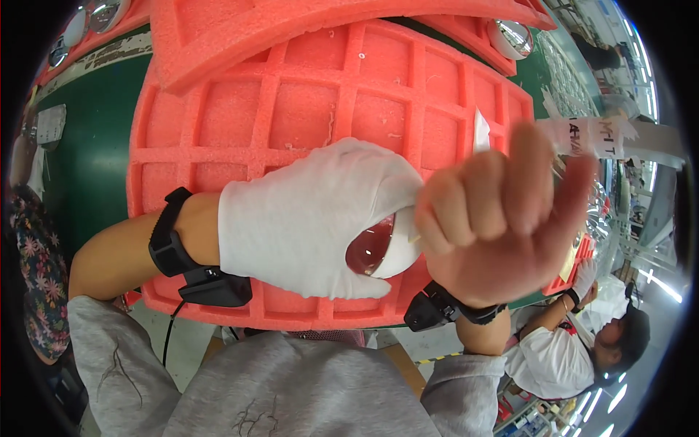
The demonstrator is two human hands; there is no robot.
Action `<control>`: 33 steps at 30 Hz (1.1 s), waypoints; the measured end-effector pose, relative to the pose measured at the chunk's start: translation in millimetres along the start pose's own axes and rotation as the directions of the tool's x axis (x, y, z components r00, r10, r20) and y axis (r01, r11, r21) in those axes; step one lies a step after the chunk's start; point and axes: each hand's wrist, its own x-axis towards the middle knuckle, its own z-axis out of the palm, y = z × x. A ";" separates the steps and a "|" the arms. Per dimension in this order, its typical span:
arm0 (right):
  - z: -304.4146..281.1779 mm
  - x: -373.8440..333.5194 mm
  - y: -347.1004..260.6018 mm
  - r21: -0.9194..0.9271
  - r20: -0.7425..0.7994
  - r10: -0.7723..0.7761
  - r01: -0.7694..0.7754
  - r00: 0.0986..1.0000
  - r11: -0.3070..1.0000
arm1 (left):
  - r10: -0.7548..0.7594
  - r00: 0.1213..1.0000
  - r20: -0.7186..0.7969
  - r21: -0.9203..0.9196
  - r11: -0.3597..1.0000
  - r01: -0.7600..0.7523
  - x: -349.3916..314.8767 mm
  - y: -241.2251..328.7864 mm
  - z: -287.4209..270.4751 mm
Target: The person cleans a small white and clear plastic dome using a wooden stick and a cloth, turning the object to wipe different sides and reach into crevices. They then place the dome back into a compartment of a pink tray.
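My left hand point(306, 218), in a white glove, is wrapped round a rounded white piece with a glossy, mirror-like face point(370, 246) that looks dark red. Its palm and fingers cover much of the piece. My right hand point(502, 218) is bare and raised close to the camera, just right of the held piece. The fingers of that hand are curled in, and the thumb stands up at its right side. Whether anything lies inside those fingers is hidden. Beneath both hands lies a pink foam tray point(304, 124) with square pockets.
Another pink foam piece point(218, 36) overlaps the tray's far edge. Mirrored round pieces point(512, 38) sit at the back. A grey bar with a printed white strip point(601, 137) juts in from the right. The green tabletop point(91, 164) shows at left. A co-worker point(561, 349) is at lower right.
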 end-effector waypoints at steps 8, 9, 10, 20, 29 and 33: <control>11.5 -4.9 -12.6 -0.775 0.095 -0.329 0.277 0.940 0.568 | -0.113 0.984 0.139 0.134 0.986 0.095 9.9 7.4 -8.1; 5.5 -8.6 -21.2 -0.845 0.124 -0.331 0.275 0.935 0.459 | -0.066 0.998 0.024 0.135 0.989 0.062 3.3 3.8 -3.0; -0.5 -11.6 -30.0 -0.899 0.156 -0.333 0.273 0.930 0.341 | -0.017 0.996 -0.088 0.143 0.989 0.030 -0.7 1.1 0.5; -7.8 -37.9 -43.2 -0.885 -0.085 -0.308 0.070 0.948 0.461 | 0.062 0.998 -0.021 0.122 0.991 -0.059 6.5 4.3 0.6; -0.8 -35.8 -48.0 -0.785 -0.235 -0.004 -0.187 0.972 0.591 | -0.054 0.994 -0.097 0.131 0.989 0.067 5.1 18.8 2.6; -8.6 -35.2 -30.0 -0.749 -0.208 -0.243 0.006 0.948 0.663 | 0.012 0.998 -0.070 0.097 0.995 -0.005 5.0 10.4 1.6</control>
